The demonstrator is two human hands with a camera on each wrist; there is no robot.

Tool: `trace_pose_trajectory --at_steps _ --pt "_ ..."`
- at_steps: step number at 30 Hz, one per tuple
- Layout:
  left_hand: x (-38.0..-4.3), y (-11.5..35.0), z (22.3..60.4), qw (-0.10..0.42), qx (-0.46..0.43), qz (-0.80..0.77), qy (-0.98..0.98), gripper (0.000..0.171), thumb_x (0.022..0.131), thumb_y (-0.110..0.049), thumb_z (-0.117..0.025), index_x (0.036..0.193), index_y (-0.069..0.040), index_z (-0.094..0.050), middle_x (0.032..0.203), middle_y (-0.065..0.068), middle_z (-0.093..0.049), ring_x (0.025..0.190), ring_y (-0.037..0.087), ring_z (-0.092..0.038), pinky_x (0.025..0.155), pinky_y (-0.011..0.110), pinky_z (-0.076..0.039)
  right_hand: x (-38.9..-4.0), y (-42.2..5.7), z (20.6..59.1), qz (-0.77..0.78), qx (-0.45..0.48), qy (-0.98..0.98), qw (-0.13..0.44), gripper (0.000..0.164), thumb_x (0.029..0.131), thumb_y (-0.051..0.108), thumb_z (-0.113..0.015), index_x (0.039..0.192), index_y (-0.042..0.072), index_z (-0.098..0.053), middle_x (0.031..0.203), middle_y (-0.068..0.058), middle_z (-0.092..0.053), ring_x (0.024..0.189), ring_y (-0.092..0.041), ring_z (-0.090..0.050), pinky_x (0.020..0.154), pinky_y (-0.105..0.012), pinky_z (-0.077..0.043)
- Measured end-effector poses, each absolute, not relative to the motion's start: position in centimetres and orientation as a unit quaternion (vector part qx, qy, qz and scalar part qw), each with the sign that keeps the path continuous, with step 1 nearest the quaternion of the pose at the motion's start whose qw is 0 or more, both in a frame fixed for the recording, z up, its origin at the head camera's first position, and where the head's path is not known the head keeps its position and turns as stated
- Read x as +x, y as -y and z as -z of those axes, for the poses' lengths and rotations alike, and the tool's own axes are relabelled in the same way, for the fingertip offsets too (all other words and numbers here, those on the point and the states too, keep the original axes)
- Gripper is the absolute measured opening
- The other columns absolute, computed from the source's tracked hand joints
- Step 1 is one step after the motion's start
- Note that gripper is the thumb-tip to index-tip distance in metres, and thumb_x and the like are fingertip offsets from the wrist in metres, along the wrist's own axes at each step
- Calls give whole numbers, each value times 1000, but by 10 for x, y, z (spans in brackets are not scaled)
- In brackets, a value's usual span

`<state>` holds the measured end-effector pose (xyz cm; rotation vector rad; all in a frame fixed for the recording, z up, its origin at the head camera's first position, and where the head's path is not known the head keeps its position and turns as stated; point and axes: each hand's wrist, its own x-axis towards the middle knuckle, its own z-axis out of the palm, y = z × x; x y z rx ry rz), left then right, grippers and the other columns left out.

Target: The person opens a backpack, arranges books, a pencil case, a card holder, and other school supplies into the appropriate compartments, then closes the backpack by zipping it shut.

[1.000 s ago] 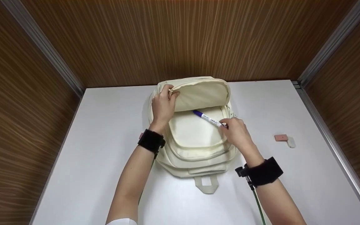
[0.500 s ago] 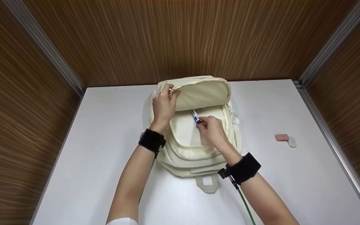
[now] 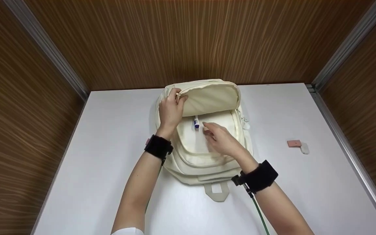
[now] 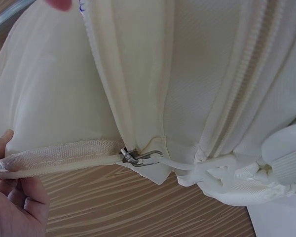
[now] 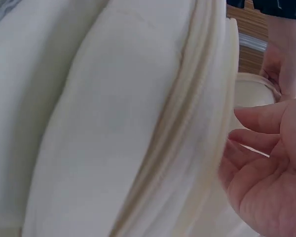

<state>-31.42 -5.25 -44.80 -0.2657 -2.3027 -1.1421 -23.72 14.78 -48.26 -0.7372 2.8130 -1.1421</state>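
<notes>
A cream backpack (image 3: 207,159) lies on the white table with its front pocket unzipped. My left hand (image 3: 171,109) pinches the edge of the lifted pocket flap (image 3: 212,99); the left wrist view shows thumb and fingers on its zipper border (image 4: 69,157). Inside the pocket lies a white marker (image 3: 196,122) with a blue end toward me, its far part hidden under the flap. My right hand (image 3: 221,139) is just right of the marker, apart from it, fingers loosely bent and holding nothing. In the right wrist view, the right hand (image 5: 266,168) is beside the bag's edge.
A pink and white small object (image 3: 294,143) lies on the table (image 3: 282,195) to the right. The bag's carry loop (image 3: 217,196) points toward me. A wood-grain panel (image 3: 188,42) rises behind the bag, with more panels at both sides.
My right hand has carried the marker leftward into the pocket, turned its blue cap under the flap, and let it go. The left hand has kept its hold on the flap.
</notes>
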Motion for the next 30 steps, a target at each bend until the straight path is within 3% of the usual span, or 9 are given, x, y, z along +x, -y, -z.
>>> trace_pose_trajectory --at_steps 6,12,15,20,26,30 --pt "-314 53 448 273 -96 430 855 25 89 -25 -73 105 -7 -66 73 8 -66 64 26 -57 62 45 -44 -233 -201 472 292 -152 -942 -69 37 94 -1 -56 131 -2 -56 121 -19 -62 98 -31 -65 80 -46 -53" --pt "-315 52 447 269 -97 430 856 25 90 -25 -73 105 -7 -65 73 8 -65 65 27 -57 63 46 -45 -240 -278 487 171 -23 -979 -112 32 93 -2 -52 123 -3 -61 108 -26 -65 84 -43 -65 65 -55 -50" --pt "-313 53 448 264 -96 431 857 25 90 -26 -73 105 -7 -65 73 9 -66 65 27 -58 62 46 -45 -239 -316 499 142 27 -986 -86 37 89 -7 -51 125 -7 -58 112 -34 -60 84 -50 -62 61 -57 -49" --pt "-313 53 448 264 -97 428 859 27 90 -26 -72 106 -6 -65 74 8 -67 64 25 -58 61 45 -45 -232 -362 513 120 83 -989 1 52 86 -8 -48 137 -13 -42 123 -41 -48 99 -58 -54 73 -65 -46" --pt "-313 53 448 264 -94 427 860 28 89 -27 -73 107 -6 -66 72 8 -66 63 25 -58 61 45 -45 -221 -391 520 115 99 -986 71 51 95 1 -36 144 -12 -31 135 -38 -40 111 -58 -47 82 -68 -39" --pt "-312 52 449 258 -91 430 860 28 90 -28 -73 107 -7 -66 72 7 -66 64 25 -58 60 45 -45 -216 -401 524 114 99 -985 79 50 100 10 -39 144 -11 -31 132 -38 -42 108 -59 -49 81 -68 -39"
